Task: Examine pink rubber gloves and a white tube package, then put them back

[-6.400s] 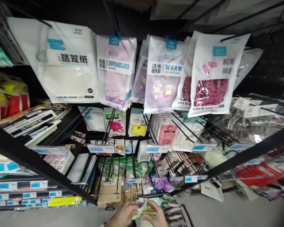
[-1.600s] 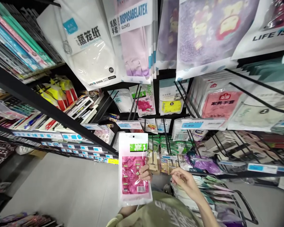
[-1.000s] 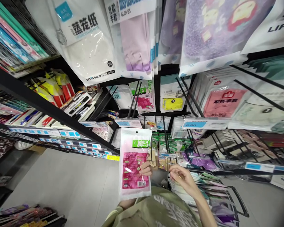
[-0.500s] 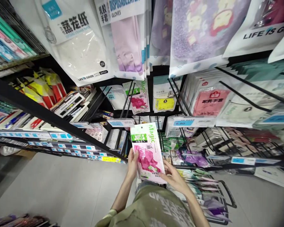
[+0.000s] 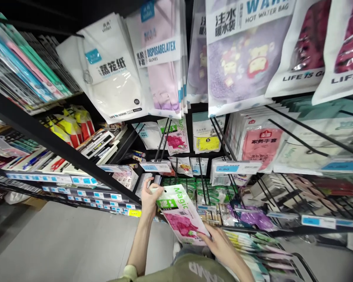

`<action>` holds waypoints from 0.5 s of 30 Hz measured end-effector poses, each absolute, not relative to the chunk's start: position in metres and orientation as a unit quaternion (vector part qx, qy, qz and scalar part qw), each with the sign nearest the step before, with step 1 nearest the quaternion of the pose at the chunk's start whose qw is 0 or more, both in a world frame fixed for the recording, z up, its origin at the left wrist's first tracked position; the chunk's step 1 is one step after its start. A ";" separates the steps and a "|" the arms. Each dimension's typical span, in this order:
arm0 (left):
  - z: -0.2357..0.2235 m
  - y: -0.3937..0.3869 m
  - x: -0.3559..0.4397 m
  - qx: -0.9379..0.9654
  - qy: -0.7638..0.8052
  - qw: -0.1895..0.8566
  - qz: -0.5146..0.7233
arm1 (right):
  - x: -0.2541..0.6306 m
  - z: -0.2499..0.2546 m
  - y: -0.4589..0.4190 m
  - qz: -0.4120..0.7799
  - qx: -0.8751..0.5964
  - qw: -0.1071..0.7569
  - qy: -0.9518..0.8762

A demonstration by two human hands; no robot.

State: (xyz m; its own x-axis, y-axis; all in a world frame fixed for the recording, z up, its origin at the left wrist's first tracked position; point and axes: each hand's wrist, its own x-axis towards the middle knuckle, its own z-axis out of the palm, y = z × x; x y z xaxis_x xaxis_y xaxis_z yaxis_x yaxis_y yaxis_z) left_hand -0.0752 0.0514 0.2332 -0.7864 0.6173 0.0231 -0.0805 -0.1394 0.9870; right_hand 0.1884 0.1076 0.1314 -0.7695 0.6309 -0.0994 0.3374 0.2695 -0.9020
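Observation:
A flat packet of pink rubber gloves (image 5: 182, 221), with green "Magic" lettering, is held tilted in front of my body. My right hand (image 5: 219, 241) grips its lower right edge, thumb on the front and the other fingers hidden behind. At the packet's top left corner is my left hand (image 5: 151, 196), its fingers curled and its thumb against the corner. A matching glove packet (image 5: 176, 137) hangs on a hook further back, beside a packet with a yellow label (image 5: 206, 137).
Large hanging bags, among them steamer paper (image 5: 114, 86), latex gloves (image 5: 161, 74) and a hot water bag (image 5: 247, 70), fill the upper rack. Metal hooks (image 5: 223, 137) stick out towards me. Stacked packets (image 5: 253, 250) stand in a black-framed basket at lower right. Markers and pens (image 5: 47, 158) line the left shelf.
My left hand has moved up from the packet's left side to its top left corner. The packet now leans more to the left and sits lower. The view has tilted upward.

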 end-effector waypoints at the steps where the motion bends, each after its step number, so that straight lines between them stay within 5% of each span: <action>1: 0.239 0.051 -0.077 0.235 0.611 0.251 0.713 | 0.187 0.136 0.107 0.521 -0.309 0.152 -0.781; 15: 0.298 0.072 -0.086 0.317 0.590 0.179 0.721 | 0.153 0.159 0.109 0.525 -0.314 0.208 -0.763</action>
State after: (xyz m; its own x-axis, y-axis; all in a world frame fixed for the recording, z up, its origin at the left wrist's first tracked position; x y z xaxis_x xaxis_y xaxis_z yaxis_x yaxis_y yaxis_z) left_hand -0.0857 0.0716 0.2976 -0.7351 0.6322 0.2447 0.1151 -0.2393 0.9641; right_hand 0.1526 0.1094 0.1594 -0.7161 0.6979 -0.0119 0.2600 0.2510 -0.9324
